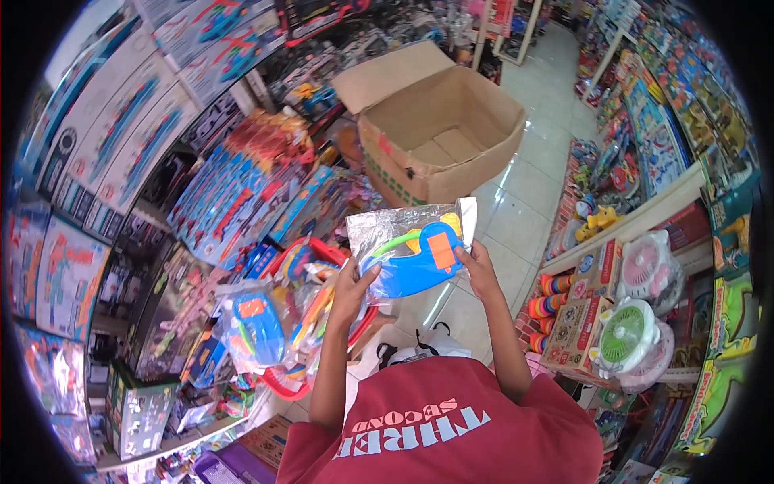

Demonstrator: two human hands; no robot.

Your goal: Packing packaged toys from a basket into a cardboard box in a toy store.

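A bagged plastic toy is stretched between my two hands in front of my chest. It has a blue body, a green curved part and yellow pieces, with an orange sticker on its face. My left hand pinches the bag's left side, thumb on top. At the right side, my right hand grips the bag near the sticker. To the left of my left forearm lies a similar blue bagged toy. It rests over a red plastic basket holding several colourful packaged toys.
Beyond my hands stands an open cardboard box, its inside bare where visible. A tiled aisle runs along its right. Packed toy shelves line both sides; at right are bagged toy-like fans and printed cartons.
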